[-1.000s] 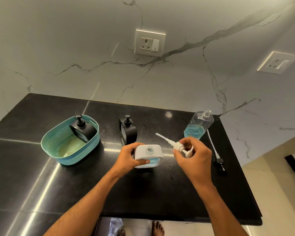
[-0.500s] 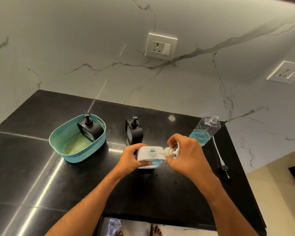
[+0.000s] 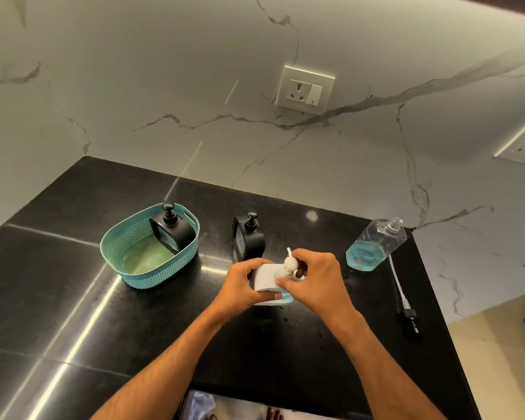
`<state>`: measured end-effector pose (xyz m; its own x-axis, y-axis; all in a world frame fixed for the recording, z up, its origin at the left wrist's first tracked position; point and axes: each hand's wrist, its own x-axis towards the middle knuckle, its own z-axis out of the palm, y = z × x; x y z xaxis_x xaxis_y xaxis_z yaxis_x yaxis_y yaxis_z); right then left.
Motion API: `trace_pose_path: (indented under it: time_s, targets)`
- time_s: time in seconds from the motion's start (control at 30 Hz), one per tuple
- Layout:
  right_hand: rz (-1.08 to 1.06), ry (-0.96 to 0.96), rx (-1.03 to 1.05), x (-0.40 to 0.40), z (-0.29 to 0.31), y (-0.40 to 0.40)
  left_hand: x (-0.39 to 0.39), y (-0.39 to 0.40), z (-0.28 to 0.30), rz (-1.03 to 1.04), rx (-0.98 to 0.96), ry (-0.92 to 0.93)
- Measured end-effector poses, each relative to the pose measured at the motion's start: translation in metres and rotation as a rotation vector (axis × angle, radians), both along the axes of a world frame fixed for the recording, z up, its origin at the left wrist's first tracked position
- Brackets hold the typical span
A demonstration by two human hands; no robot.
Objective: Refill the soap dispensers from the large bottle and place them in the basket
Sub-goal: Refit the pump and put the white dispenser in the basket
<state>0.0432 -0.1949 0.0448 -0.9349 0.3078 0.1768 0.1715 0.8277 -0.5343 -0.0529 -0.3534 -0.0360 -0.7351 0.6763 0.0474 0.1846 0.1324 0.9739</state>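
A white soap dispenser (image 3: 265, 275) with blue soap inside stands on the black counter (image 3: 73, 298). My left hand (image 3: 243, 287) grips its body. My right hand (image 3: 314, 278) holds its white pump head (image 3: 290, 263), which now sits on the dispenser's neck. A black dispenser (image 3: 249, 237) stands just behind. Another black dispenser (image 3: 172, 230) leans inside the teal basket (image 3: 119, 241) on the left. The large clear bottle (image 3: 373, 247), uncapped and with blue soap at its bottom, stands to the right.
The large bottle's pump with its long tube (image 3: 402, 295) lies on the counter near the right edge. Marble wall with two power sockets (image 3: 306, 90) rises behind. The counter's front edge is close to me, floor visible below.
My right hand brought the white pump from mid-air down into the white dispenser's opening. The pump's tube has gone inside. My left hand kept holding the dispenser.
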Motion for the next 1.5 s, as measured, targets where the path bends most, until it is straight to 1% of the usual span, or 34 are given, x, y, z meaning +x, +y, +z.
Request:
trace_pose_path:
  time_s: [0.13,0.27,0.4,0.57,0.67,0.73,0.9,1.07,1.2,1.37,1.43,1.5]
  targets:
    - [-0.060,0.051,-0.010,-0.002,-0.003,-0.007,-0.002,-0.004,-0.001,0.022,0.003,-0.013]
    - [-0.004,0.080,-0.205,-0.004,-0.004,-0.007,-0.006,-0.008,0.004,0.046,-0.001,-0.016]
    - [-0.054,0.111,-0.163,-0.006,-0.004,-0.008,-0.010,-0.011,0.006,0.065,-0.009,-0.021]
    - [0.014,0.141,-0.223,-0.012,-0.003,-0.009,-0.012,-0.013,0.011,0.099,-0.001,-0.009]
    - [0.007,0.147,-0.195,-0.013,-0.005,-0.010,-0.013,-0.015,0.010,0.116,-0.002,-0.009]
    - [-0.003,0.143,-0.197,-0.014,-0.006,-0.009,-0.013,-0.018,0.011,0.136,0.009,-0.025]
    - [0.093,0.113,-0.239,-0.017,-0.007,-0.009,-0.010,-0.021,0.015,0.131,-0.003,0.002]
    - [0.062,0.069,-0.264,-0.019,-0.004,-0.005,-0.005,-0.026,0.016,0.152,-0.016,0.008]
    - [0.123,0.083,-0.301,-0.019,-0.002,-0.009,-0.003,-0.029,0.020,0.157,-0.012,0.015]
    - [0.014,0.134,-0.259,-0.019,-0.003,-0.022,0.002,-0.031,0.020,0.159,-0.016,0.023]
    - [0.043,0.138,-0.241,-0.019,-0.002,-0.024,0.003,-0.032,0.021,0.171,-0.016,0.021]
    - [0.099,0.140,-0.285,-0.018,0.000,-0.022,0.003,-0.034,0.022,0.180,-0.015,0.025]
